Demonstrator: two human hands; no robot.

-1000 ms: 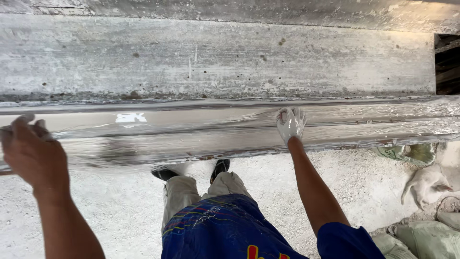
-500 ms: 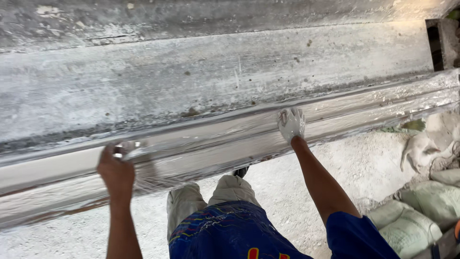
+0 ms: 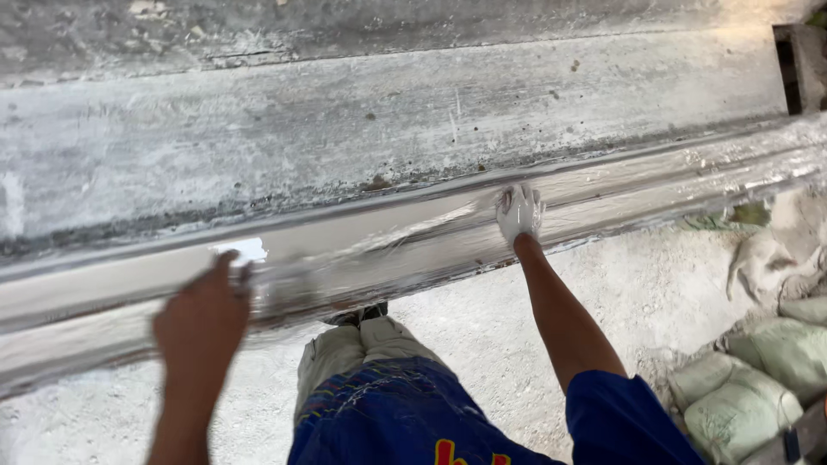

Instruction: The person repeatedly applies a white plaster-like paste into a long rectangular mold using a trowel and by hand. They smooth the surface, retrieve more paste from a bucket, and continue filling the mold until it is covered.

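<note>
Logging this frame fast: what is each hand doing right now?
Left hand: blurred, against the long wet grey moulding; open or closed cannot be told.
Right hand: open, coated white, pressed flat on the moulding, holding nothing.

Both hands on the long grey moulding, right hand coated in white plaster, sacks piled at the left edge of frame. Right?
Not quite. The sacks are piled at the right edge of the head view, not the left. The rest holds: the right hand, coated in white plaster, and the left hand are both on the long grey moulding.
</note>
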